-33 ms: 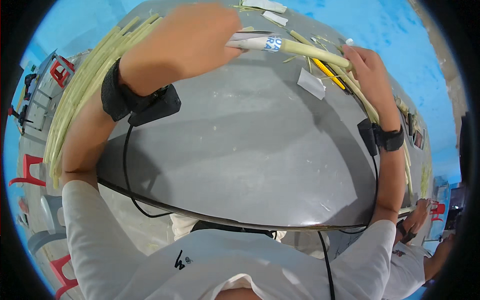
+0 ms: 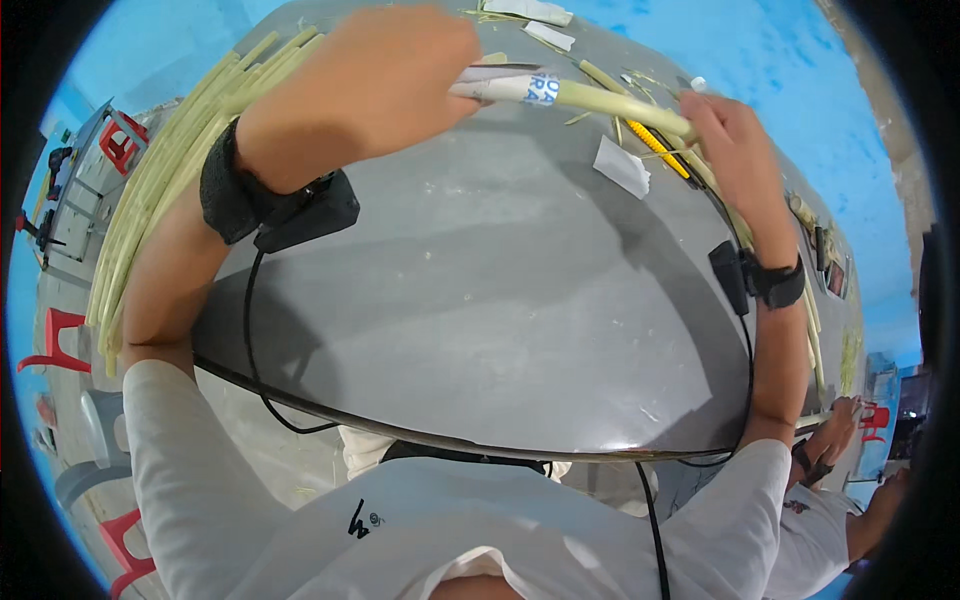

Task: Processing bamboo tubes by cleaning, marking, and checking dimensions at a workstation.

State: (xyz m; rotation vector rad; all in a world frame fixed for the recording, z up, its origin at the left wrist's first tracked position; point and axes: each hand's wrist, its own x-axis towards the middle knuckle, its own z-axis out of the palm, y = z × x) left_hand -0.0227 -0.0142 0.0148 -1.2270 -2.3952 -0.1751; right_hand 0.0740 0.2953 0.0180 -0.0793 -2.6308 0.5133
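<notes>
From my station I see a round pale-green stalk held over the grey table, partly covered by blue-printed white paper, bare toward the right hand, whose fingers are clamped on it. The left hand hides its fingers at the papered part; I can't tell their grip. The pale-green stalk pile at left shows no paper.

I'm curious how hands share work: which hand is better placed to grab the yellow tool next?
Probably the right hand: it is nearer the yellow tool, at the bare end of the pale stalk. The left hand is farther off, at the stalk's paper-wrapped part.
</notes>
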